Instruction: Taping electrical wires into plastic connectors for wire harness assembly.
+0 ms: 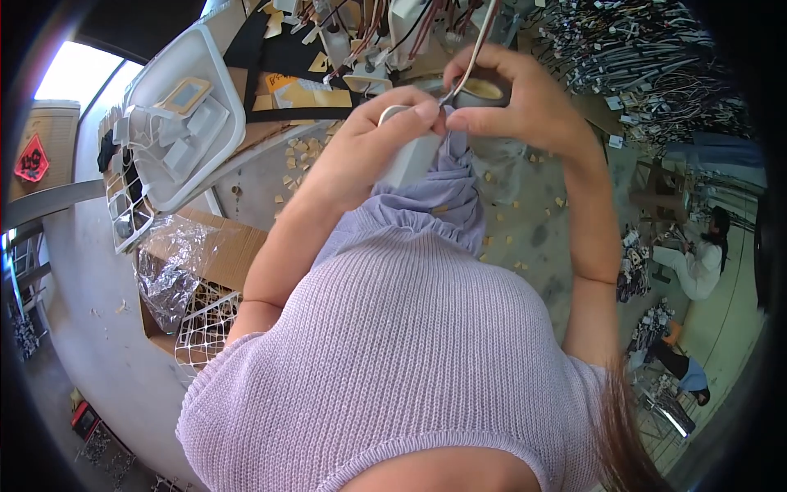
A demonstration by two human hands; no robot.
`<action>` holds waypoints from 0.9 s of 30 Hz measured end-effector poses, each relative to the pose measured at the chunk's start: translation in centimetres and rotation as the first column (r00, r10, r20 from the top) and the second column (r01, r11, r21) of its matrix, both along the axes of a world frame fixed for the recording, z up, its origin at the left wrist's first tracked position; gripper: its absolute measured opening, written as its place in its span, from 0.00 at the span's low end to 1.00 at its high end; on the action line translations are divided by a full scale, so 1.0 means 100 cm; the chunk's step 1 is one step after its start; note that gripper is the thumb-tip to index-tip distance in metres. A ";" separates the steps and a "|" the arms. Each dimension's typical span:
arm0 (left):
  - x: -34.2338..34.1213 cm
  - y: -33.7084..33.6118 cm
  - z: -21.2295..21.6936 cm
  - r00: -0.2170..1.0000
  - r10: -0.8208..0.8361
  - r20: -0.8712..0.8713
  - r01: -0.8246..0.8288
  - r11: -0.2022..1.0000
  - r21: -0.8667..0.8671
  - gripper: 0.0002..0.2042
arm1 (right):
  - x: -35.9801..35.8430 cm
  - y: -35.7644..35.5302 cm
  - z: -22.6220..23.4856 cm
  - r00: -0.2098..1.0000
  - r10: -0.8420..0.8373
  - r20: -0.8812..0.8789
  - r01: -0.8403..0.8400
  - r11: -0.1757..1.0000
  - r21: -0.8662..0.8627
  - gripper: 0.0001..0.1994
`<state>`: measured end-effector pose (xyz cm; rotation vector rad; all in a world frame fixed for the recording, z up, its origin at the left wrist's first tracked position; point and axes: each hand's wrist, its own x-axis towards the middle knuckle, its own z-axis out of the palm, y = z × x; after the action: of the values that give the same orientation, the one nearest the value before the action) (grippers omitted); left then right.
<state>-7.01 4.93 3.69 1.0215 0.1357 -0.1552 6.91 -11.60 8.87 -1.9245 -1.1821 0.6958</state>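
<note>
My left hand (373,135) is closed around a white plastic housing (410,164), which hangs below its fingers. Thumb and fingers of my right hand (525,102) curve toward the left fingertips, and the two hands nearly meet. A thin pale cable (480,45) runs down from the top edge to the right fingertips, which pinch it. Inside the curve of the right hand shows a dark oval thing with a yellowish middle (482,88); whether the hand touches it I cannot tell.
A white tub (217,90) with white plastic parts stands at the left, above a cardboard box (217,254) with clear wrap (172,271). Wires and white parts (385,41) crowd the bench ahead. Cable bundles (639,57) lie far right. Two people (701,258) work further right.
</note>
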 end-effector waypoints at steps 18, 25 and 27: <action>-0.034 -0.002 0.006 0.983 0.086 -0.160 -0.089 0.996 -0.007 0.09 | -0.068 0.005 -0.025 0.914 -0.213 0.346 0.071 0.922 0.381 0.10; -0.032 0.015 0.014 0.913 -0.095 0.397 -0.185 0.770 0.610 0.05 | -0.082 -0.007 -0.004 0.909 -0.213 0.358 0.081 0.933 0.351 0.08; -0.037 0.022 0.023 0.855 -0.288 0.432 0.077 0.893 0.443 0.07 | -0.091 -0.014 0.011 0.898 0.044 -0.437 0.070 0.968 0.241 0.09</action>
<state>-10.67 7.16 6.04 1.4696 -0.4171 -0.0387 -2.19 -12.98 9.92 -1.4604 -0.9182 0.8734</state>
